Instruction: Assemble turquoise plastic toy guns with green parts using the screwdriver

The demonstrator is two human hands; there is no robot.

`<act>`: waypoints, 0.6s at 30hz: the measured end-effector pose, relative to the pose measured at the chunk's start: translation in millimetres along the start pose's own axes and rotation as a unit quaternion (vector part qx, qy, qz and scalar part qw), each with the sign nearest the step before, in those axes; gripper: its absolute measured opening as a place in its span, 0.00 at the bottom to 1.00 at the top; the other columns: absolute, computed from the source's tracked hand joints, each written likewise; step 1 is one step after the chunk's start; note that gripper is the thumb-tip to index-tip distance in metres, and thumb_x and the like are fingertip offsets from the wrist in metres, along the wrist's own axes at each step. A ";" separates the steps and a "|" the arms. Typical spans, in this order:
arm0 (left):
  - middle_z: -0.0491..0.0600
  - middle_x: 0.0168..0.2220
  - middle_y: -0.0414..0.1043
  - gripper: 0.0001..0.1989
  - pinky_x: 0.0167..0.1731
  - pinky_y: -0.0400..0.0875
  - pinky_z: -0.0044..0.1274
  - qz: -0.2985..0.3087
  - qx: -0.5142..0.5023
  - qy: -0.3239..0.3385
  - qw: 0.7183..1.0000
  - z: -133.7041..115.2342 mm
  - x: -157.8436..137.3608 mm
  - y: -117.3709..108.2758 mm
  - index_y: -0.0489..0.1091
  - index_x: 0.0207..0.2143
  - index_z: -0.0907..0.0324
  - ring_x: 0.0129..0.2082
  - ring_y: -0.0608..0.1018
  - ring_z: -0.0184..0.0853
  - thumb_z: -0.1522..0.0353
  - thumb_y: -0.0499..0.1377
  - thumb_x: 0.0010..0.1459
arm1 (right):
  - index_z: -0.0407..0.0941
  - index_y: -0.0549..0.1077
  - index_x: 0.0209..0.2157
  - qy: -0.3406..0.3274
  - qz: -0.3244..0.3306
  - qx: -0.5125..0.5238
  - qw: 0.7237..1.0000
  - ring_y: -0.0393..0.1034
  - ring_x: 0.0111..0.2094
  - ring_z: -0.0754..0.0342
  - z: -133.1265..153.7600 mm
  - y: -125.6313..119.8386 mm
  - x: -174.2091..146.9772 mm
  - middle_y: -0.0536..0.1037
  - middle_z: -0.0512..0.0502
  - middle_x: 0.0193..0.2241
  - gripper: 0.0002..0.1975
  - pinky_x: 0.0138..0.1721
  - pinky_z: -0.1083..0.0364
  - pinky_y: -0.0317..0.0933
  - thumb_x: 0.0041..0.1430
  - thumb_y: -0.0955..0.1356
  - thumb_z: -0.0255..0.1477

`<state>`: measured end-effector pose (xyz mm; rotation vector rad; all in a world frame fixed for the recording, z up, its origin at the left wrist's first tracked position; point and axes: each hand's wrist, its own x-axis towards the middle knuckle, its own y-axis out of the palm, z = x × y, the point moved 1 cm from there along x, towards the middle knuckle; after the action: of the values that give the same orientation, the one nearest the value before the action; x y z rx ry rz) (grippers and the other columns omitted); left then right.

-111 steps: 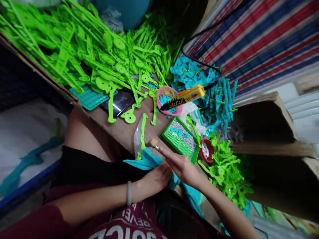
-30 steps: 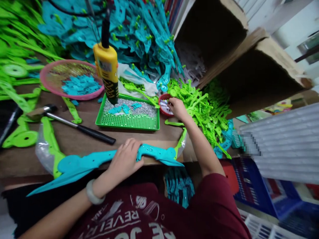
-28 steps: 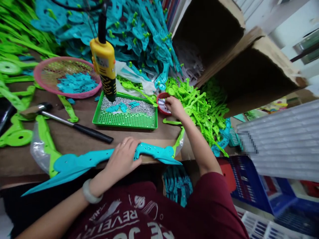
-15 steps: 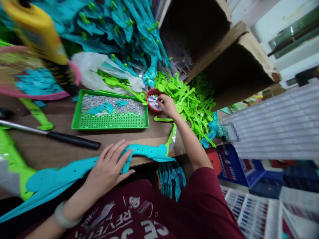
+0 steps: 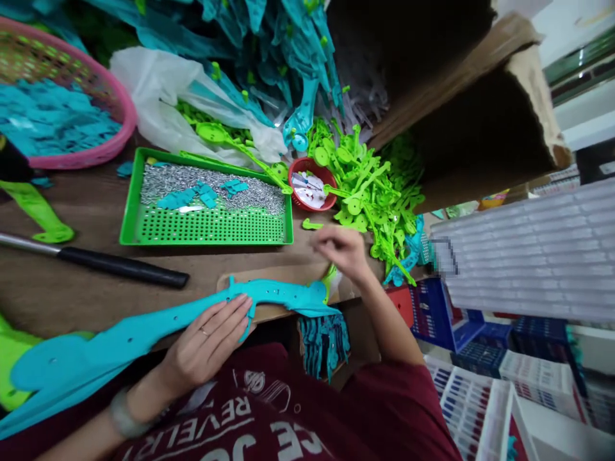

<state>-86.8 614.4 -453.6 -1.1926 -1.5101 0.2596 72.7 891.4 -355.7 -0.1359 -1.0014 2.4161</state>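
A long turquoise plastic toy-gun shell (image 5: pixel 158 323) lies along the table's front edge, its left end over a lime-green part. My left hand (image 5: pixel 206 339) rests on the shell near its grip, fingers straight and side by side, thumb out of sight. Over the table, right of the shell's middle, my right hand (image 5: pixel 343 250) is in the air with thumb and fingers pinched. Motion blur hides whatever it may hold. Just beyond it stands a small red basket (image 5: pixel 330 200) with white pieces and what looks like a small screwdriver.
A green tray (image 5: pixel 206 241) holds many small metal pieces and turquoise bits. Left of it are a pink basket (image 5: pixel 125 112) and a black-handled tool (image 5: pixel 125 266). Lime-green parts (image 5: pixel 369 192) are heaped on the right, beside open cardboard boxes (image 5: pixel 461 128).
My right hand has left the red basket and come back towards the shell, still pinched. My left hand stays on the shell, its fingers now closer together. The camera view has shifted.
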 end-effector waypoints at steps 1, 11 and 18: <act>0.67 0.57 0.71 0.18 0.58 0.70 0.41 -0.003 -0.006 -0.005 1.000 -0.4 0.0 0.1 0.67 0.52 0.68 0.63 0.68 0.51 0.80 0.63 0.60 | 0.46 0.75 0.36 -0.025 0.069 0.042 0.996 0.75 0.38 0.54 7.9 8.5 -14.0 0.79 0.47 0.34 0.07 0.44 0.51 0.70 0.66 0.67 0.32; 0.66 0.57 0.71 0.17 0.57 0.71 0.41 -0.010 -0.011 -0.023 1.000 -2.7 0.2 1.6 0.68 0.51 0.68 0.61 0.70 0.50 0.80 0.63 0.60 | 0.46 0.76 0.46 -0.071 0.184 0.043 0.979 0.69 0.50 0.52 7.7 38.3 -55.3 0.71 0.40 0.46 0.09 0.50 0.49 0.68 0.68 0.65 0.27; 0.65 0.55 0.73 0.20 0.58 0.70 0.40 -0.050 -0.009 -0.022 0.998 -2.1 -0.5 7.8 0.69 0.50 0.69 0.59 0.72 0.50 0.79 0.67 0.56 | 0.45 0.74 0.47 -0.105 0.190 0.005 0.976 0.67 0.49 0.52 6.2 41.3 -56.6 0.70 0.41 0.45 0.09 0.50 0.49 0.67 0.68 0.65 0.24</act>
<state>-81.1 616.7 -458.8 -1.1282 -1.6082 0.2055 102.2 834.7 -385.2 -0.0737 -1.1414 2.8294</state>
